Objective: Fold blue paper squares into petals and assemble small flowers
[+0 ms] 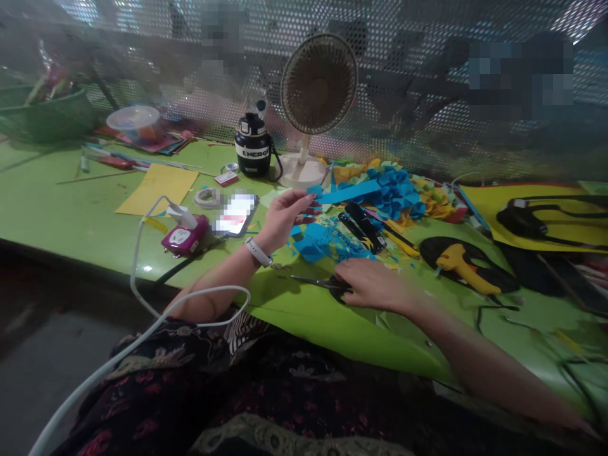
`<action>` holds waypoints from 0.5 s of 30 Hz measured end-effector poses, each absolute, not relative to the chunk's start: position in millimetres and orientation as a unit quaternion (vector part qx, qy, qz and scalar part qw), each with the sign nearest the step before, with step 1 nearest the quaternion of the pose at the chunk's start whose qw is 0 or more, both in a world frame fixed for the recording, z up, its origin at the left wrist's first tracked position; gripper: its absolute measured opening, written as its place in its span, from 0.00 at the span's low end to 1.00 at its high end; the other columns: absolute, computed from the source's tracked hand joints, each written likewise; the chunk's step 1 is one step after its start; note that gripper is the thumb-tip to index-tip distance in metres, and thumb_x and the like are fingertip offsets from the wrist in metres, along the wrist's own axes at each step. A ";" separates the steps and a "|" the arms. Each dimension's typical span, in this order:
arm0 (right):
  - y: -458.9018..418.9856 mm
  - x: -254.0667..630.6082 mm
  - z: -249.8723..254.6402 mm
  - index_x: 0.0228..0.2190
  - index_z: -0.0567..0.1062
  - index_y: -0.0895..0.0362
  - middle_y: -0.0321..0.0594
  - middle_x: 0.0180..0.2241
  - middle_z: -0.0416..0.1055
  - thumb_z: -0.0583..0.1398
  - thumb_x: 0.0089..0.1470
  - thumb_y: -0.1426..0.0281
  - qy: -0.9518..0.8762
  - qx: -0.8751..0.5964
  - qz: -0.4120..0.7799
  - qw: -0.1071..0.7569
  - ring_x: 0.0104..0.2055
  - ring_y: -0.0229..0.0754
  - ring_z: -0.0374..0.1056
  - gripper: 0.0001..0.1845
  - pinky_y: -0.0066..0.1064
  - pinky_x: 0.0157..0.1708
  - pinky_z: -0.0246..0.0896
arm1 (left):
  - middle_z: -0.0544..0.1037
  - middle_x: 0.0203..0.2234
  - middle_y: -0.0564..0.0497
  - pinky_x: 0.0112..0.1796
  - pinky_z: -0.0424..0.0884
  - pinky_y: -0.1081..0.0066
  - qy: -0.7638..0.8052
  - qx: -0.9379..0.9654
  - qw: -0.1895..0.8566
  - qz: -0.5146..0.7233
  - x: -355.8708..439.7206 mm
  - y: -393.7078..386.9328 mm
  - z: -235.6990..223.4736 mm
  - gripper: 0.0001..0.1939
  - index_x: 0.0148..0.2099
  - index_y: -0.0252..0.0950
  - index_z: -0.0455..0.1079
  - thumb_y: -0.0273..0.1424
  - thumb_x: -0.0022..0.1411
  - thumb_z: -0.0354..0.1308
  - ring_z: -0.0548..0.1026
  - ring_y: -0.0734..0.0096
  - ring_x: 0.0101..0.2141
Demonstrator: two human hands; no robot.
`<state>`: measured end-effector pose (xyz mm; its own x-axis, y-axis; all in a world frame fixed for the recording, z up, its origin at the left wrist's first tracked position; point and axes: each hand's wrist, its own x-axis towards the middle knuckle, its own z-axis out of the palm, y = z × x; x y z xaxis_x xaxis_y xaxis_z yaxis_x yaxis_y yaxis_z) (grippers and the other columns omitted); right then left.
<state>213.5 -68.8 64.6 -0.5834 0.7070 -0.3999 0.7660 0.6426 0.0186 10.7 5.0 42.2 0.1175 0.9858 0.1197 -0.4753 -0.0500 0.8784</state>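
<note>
Between the thumb and fingers of my left hand (289, 215) is a blue paper strip (354, 192), pointing to the right above the table. My right hand (368, 283) is closed around the dark handles of a pair of scissors (311, 280), whose blades point left, low over the table's near edge. Blue paper scraps (316, 244) lie between and beyond my hands. Behind them is a heap of cut blue paper pieces (396, 190), with yellow and orange pieces around it. A black stapler-like tool (365, 227) rests beside the scraps.
A yellow glue gun (463, 266) lies on a black round pad at right. Left of my hands are a lit phone (237, 214), a tape roll (208, 197) and a purple power socket (185, 235). A fan (319, 85) and black jug (253, 149) stand behind. A white cable (135, 272) crosses my left forearm.
</note>
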 end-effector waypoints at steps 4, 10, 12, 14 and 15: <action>-63.3 233.2 64.4 0.36 0.79 0.57 0.46 0.38 0.78 0.62 0.51 0.72 0.888 0.426 -0.137 0.107 0.44 0.51 0.72 0.08 0.38 0.43 0.58 | 0.82 0.30 0.51 0.29 0.74 0.78 0.314 0.424 0.602 0.599 9.8 6.9 40.6 0.08 0.38 0.34 0.74 0.33 0.60 0.67 0.81 0.76 0.28; -61.4 280.0 68.6 0.34 0.81 0.52 0.42 0.38 0.78 0.69 0.45 0.60 0.803 0.481 -0.290 -0.199 0.44 0.50 0.71 0.13 0.43 0.49 0.63 | 0.81 0.29 0.52 0.28 0.73 0.79 0.324 0.418 0.588 0.612 9.8 9.2 39.5 0.06 0.38 0.35 0.73 0.32 0.62 0.65 0.80 0.78 0.27; -61.0 285.2 63.9 0.34 0.79 0.52 0.42 0.37 0.78 0.71 0.42 0.57 0.720 0.492 -0.387 -0.299 0.42 0.48 0.73 0.18 0.40 0.46 0.66 | 0.81 0.29 0.51 0.29 0.74 0.79 0.339 0.422 0.593 0.596 12.3 6.8 39.2 0.07 0.38 0.34 0.73 0.32 0.62 0.65 0.80 0.77 0.28; -60.4 282.7 57.2 0.34 0.76 0.53 0.40 0.35 0.78 0.73 0.40 0.55 0.639 0.491 -0.479 -0.349 0.39 0.46 0.73 0.22 0.37 0.42 0.68 | 0.82 0.30 0.51 0.29 0.74 0.78 0.351 0.428 0.606 0.571 16.1 2.7 38.7 0.09 0.38 0.34 0.72 0.34 0.61 0.67 0.81 0.77 0.28; -60.3 279.6 54.0 0.34 0.75 0.53 0.39 0.33 0.78 0.74 0.38 0.54 0.609 0.489 -0.511 -0.360 0.37 0.44 0.73 0.24 0.36 0.40 0.68 | 0.82 0.30 0.50 0.28 0.74 0.78 0.353 0.431 0.614 0.559 18.2 0.3 38.3 0.11 0.38 0.34 0.72 0.35 0.60 0.68 0.81 0.76 0.28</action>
